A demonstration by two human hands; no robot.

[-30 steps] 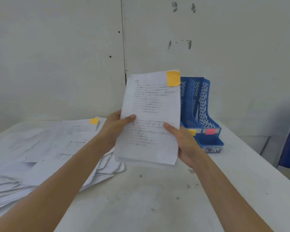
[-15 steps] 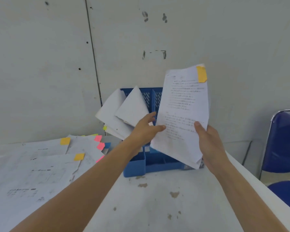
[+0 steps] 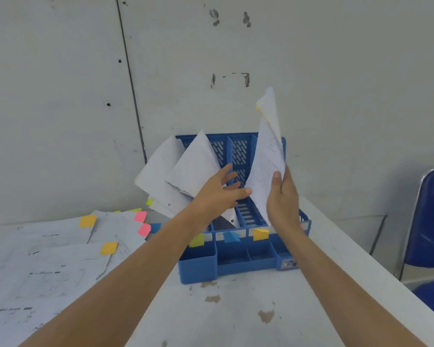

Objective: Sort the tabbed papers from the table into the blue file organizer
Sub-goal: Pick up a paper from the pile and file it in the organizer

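The blue file organizer [image 3: 246,256] stands against the wall, with green, blue and yellow labels on its front slots. Two white paper bundles [image 3: 185,171] lean out of its left slots. My right hand [image 3: 282,199] grips a stack of printed papers [image 3: 267,161] with a yellow tab at the top, held upright and edge-on above the slot with the yellow label. My left hand [image 3: 219,194] is spread open just left of that stack, thumb near it, in front of the middle slot. Loose tabbed papers [image 3: 60,259] with orange and pink tabs cover the table's left.
The white table [image 3: 236,316] has brown stains in front of the organizer. A blue chair [image 3: 429,221] with a metal frame stands at the right, past the table's edge. A grey wall rises right behind the organizer.
My left hand has let go of the stack and spread open. My right hand has turned the stack edge-on and brought it over the organizer's right slot. The view has moved closer to the organizer.
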